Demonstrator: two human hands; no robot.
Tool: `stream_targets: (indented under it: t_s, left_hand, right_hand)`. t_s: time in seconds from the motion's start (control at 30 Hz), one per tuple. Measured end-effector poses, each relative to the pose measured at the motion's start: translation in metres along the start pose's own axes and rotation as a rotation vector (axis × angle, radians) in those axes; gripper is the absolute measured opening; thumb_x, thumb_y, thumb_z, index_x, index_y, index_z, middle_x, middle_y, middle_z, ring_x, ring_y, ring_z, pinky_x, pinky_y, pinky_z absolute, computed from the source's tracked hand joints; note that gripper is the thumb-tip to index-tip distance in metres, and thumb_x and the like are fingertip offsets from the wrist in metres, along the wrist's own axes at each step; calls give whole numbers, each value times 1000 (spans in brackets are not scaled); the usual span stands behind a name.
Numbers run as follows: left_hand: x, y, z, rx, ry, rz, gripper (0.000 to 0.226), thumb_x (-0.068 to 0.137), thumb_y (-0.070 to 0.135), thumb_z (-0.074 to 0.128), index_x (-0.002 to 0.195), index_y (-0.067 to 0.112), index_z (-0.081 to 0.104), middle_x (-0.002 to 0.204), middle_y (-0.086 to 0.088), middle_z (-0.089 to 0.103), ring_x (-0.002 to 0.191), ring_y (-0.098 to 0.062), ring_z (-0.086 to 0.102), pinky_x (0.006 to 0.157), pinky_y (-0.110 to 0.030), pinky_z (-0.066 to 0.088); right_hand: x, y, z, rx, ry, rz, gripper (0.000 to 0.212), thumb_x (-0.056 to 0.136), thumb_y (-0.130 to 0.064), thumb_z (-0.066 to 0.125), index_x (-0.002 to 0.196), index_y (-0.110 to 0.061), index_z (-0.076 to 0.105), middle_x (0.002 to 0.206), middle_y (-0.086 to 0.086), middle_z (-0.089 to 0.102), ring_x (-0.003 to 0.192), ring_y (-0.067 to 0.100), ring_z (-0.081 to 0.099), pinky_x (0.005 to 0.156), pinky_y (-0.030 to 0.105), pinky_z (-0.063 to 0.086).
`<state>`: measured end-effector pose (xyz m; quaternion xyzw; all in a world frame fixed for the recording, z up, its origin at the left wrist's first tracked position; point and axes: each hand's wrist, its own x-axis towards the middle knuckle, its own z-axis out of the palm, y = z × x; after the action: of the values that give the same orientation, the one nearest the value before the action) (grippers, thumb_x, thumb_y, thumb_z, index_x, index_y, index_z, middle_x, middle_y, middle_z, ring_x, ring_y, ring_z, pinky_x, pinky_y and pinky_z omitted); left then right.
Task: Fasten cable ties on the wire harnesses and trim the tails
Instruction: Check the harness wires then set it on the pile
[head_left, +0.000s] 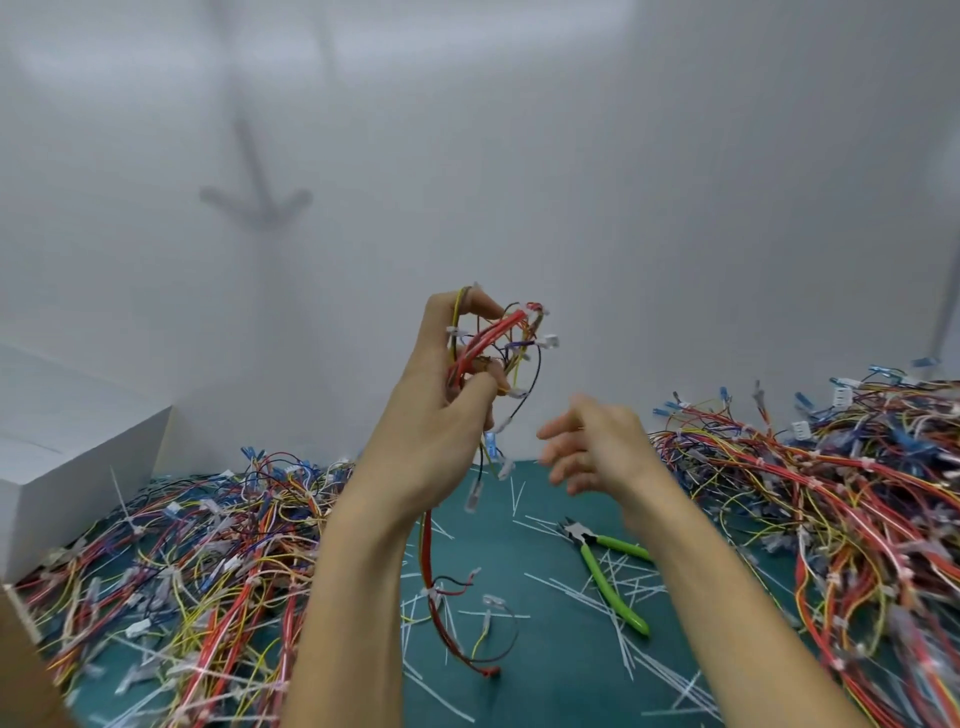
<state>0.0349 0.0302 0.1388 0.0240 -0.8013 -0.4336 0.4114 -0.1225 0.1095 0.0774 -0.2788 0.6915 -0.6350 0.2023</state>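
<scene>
Left hand (431, 415) raised above green mat (519, 530), fingers and thumb curled round coiled wire harness (498, 343); red strand seems to trail down to mat. Right hand (592, 441) just beside it, blurred, fingers loosely spread, holding nothing. Harness looks light, floppy, springy, so loops likely to uncoil. Best pinched at bundled middle, not at small white connectors, which seem fragile. Green-handled cutters (608, 577) lie on mat among clipped tie tails (561, 584). Harness piles left (208, 561) and right (831, 493). No brand, label or writing readable
</scene>
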Motion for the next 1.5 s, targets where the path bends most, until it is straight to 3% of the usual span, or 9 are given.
stream_targets:
  t_s: [0.13,0.3,0.37,0.5,0.6,0.73,0.93,1.07,1.5]
  left_hand:
    - [-7,10,-1,-14,-265,51,48,88,-12,52,113,28,53,80,8,66,71,-9,61,72,-18,50]
    - [-12,16,-4,138,-535,-48,36,82,9,76,108,31,64,97,11,73,98,-5,69,91,-23,48]
    - [-14,14,-8,237,-554,-120,44,73,31,86,110,35,64,113,20,68,114,3,59,101,-33,43]
    - [-15,11,-11,262,-423,-231,64,57,70,76,111,39,61,126,34,57,124,11,47,110,-34,36]
    - [-12,12,-10,170,-197,-249,59,64,79,67,97,30,66,108,27,68,106,10,59,96,-30,44]
    - [-5,10,-8,10,144,-242,40,76,55,64,101,23,64,99,10,72,92,1,67,94,-38,53]
    - [-5,16,-12,-98,97,-155,28,89,25,67,118,27,66,105,10,76,98,-3,70,72,-13,53]
    - [-6,20,-10,-193,140,-174,42,81,43,66,120,27,63,96,7,77,93,-11,73,79,-32,57]
    - [-5,23,-12,-386,458,-183,16,89,24,68,79,25,80,71,6,70,61,-8,64,58,-20,54]
  right_hand:
    - [-19,-29,-12,332,-303,93,89,92,-77,23,89,-7,78,94,18,76,69,26,74,49,27,54]
    - [-27,-43,-28,598,-336,27,36,92,-38,54,95,-10,76,95,9,76,80,22,71,72,35,61]
    - [-28,-46,-36,547,-324,-70,41,84,-24,58,116,0,70,112,14,74,94,26,71,94,44,53]
    - [-35,-51,-38,415,-235,-242,33,93,-5,48,122,-6,65,116,11,73,105,26,69,99,47,45]
    - [-38,-55,-37,422,-192,-342,32,98,0,46,118,-14,67,114,7,74,100,17,68,91,39,47]
    - [-45,-60,-35,332,-181,-508,33,96,3,50,110,-21,70,109,6,76,101,19,69,98,47,46]
    - [-54,-68,-27,186,-192,-577,24,96,0,55,111,-18,58,100,4,78,89,18,71,71,22,53]
    - [-61,-72,-24,121,-221,-586,18,95,-3,58,108,-15,56,98,4,78,78,21,70,69,25,56]
    - [-61,-75,-21,65,-9,-644,22,83,-7,75,94,-26,75,83,-3,78,66,11,70,56,21,54]
